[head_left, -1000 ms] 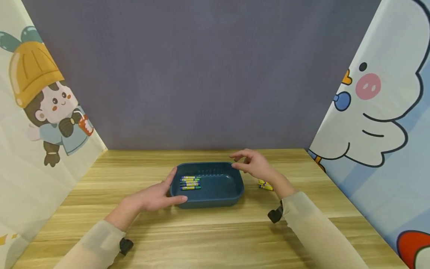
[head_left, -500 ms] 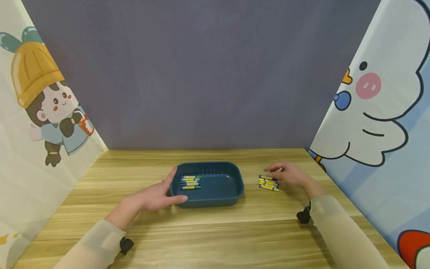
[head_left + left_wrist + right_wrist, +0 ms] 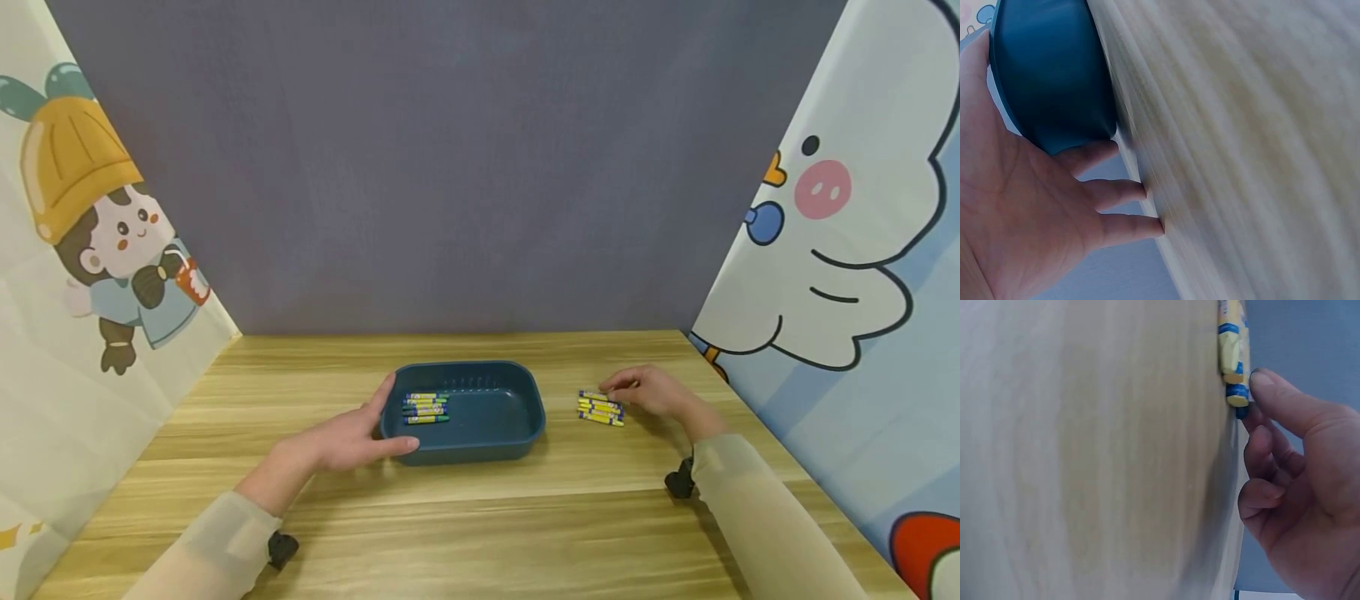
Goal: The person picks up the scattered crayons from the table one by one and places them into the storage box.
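Note:
A dark blue plastic tray (image 3: 480, 452) sits on the table with several wrapped crayons (image 3: 425, 409) side by side at its left end. My left hand (image 3: 337, 437) rests against that end, thumb at the front rim and forefinger along the left rim. In the left wrist view its other fingers are stretched down to the tabletop, touching the tray's side. To the right of the tray lies a small group of yellow and blue crayons (image 3: 600, 414). My right hand (image 3: 651, 392) has its thumb and curled forefinger on the rearmost crayon (image 3: 591, 395) of that group, pinching its right end.
The wood-grain table (image 3: 465, 533) ends at a grey back panel (image 3: 465, 167). Printed cartoon panels (image 3: 847, 275) flank it on both sides. Between the tray and the right group of crayons is a strip of bare tabletop.
My right hand has moved from above the tray's right rim out to the crayons on the right, then lowered its fingertips onto the rearmost one. The left hand and tray stay in place.

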